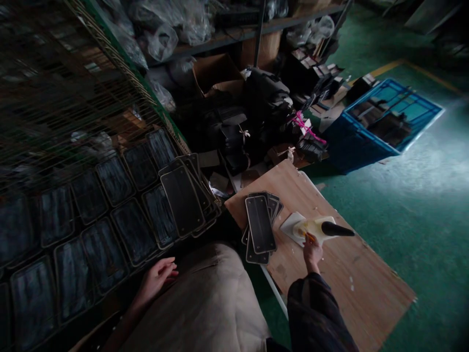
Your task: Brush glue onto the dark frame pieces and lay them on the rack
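My right hand is closed around a thin orange-yellow stick, whose far end I cannot make out. It is held over the near edge of a shallow yellowish-white container on the wooden board. A black cone-shaped object lies across that container's right side. To the left of it is a fanned stack of black rectangular plates with pale rims. My left hand hangs beside my leg with fingers loosely stretched out, holding nothing, near rows of dark plates.
The wooden board forms a low table on my right. More rimmed plates are piled beside the wire rack at left. Tied bundles, a cardboard box and a shelf with plastic bags stand ahead. A blue crate is on the green floor.
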Available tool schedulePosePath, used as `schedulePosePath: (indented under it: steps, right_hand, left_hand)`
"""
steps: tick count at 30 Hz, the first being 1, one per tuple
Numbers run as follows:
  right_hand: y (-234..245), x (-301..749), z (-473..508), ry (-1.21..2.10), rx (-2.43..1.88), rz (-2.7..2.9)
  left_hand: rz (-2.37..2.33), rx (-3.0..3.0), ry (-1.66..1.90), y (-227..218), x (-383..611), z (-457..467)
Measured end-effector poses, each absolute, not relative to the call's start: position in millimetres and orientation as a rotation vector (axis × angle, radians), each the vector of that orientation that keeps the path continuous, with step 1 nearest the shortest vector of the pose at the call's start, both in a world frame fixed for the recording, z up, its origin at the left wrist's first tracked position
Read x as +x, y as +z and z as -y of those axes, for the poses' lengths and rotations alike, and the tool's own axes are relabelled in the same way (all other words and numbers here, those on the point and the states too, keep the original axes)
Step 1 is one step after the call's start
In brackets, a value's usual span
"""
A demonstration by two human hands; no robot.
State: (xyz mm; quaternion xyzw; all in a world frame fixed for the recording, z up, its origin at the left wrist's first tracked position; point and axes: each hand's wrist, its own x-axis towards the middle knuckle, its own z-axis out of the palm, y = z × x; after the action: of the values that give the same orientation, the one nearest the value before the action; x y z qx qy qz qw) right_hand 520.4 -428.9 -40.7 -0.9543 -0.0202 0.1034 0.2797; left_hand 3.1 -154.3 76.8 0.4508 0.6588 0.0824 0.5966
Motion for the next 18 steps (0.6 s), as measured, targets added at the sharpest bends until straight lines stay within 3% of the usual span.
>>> schedulePosePath:
  steps: [8,18]
  right_hand:
    - [-59,532,426,0.412,-2.545,0.067]
    - [-45,510,445,0.385,-2.642,0.395]
  left_hand:
    - [-1.504,1.103,0.117,79,22,148]
    - [-1.465,1.089,0.136,74,41,142]
